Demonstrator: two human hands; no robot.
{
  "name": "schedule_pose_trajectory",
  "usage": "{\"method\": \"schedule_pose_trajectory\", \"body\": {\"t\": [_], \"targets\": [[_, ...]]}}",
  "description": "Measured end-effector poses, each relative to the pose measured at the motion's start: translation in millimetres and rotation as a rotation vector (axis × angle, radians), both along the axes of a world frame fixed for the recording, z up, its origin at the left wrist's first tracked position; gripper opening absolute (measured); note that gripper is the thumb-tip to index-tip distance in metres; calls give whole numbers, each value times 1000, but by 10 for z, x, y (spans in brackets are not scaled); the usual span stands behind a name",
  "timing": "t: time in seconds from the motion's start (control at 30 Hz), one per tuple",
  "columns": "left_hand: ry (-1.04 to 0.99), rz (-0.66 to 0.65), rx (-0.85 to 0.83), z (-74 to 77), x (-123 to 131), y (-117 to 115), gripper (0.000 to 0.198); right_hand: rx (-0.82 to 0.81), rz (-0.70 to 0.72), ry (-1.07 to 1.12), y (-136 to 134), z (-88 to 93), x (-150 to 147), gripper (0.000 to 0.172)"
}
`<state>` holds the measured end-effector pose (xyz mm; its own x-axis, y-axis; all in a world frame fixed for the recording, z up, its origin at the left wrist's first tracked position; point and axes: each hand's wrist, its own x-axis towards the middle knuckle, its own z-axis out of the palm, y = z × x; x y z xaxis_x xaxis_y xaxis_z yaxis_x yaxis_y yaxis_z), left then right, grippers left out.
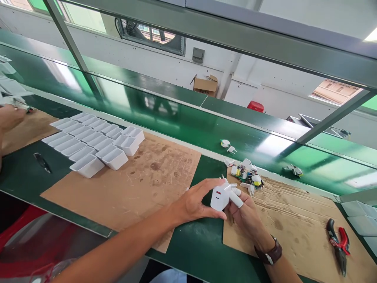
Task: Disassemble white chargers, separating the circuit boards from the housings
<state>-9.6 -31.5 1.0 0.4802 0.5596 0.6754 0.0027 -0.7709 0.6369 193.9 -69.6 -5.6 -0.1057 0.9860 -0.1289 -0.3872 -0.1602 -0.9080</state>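
Both of my hands hold one white charger plug (pixel 220 196) over the green bench, between two cardboard sheets. My left hand (pixel 194 202) pinches its body from the left with thumb and fingers. My right hand (pixel 246 214), with a white cot on one fingertip and a brown watch on the wrist, grips it from the right and below. Metal prongs stick up from the top of the plug. Just beyond my hands lies a small heap of circuit boards and plug parts (pixel 247 175).
Rows of empty white charger shells (pixel 88 141) stand on the left cardboard sheet (pixel 141 184). Red-handled pliers (pixel 338 241) lie on the right cardboard. Loose plug parts (pixel 228 146) rest on the green conveyor belt (pixel 176 118). Another person's hand (pixel 10 118) is at the far left.
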Motion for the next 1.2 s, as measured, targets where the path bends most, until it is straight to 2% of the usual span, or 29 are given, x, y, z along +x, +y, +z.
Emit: {"method": "schedule_pose_trajectory", "body": {"t": [0.2,0.27,0.37,0.53,0.9,1.07,1.13,1.2], "targets": [[25,-5,-52,36,-15,-14,83,-49,-172,70,36,54,-21,29],[29,-17,-55,40,-12,-13,83,-46,-203,85,43,61,-17,33],[49,-21,-79,37,-9,-16,83,-60,-156,72,32,55,-10,43],[78,-22,-169,3,-22,-12,80,-55,-113,56,7,25,-11,36],[49,-38,-383,-72,-53,-3,77,-53,-53,101,3,55,-38,37],[-166,-54,-567,-53,-40,34,67,-29,-76,79,30,78,-39,36],[-237,-30,-720,-9,-31,60,62,45,-160,-24,35,79,-26,36],[-309,-22,-888,35,-12,87,62,148,-267,-185,23,81,-14,43]]}}
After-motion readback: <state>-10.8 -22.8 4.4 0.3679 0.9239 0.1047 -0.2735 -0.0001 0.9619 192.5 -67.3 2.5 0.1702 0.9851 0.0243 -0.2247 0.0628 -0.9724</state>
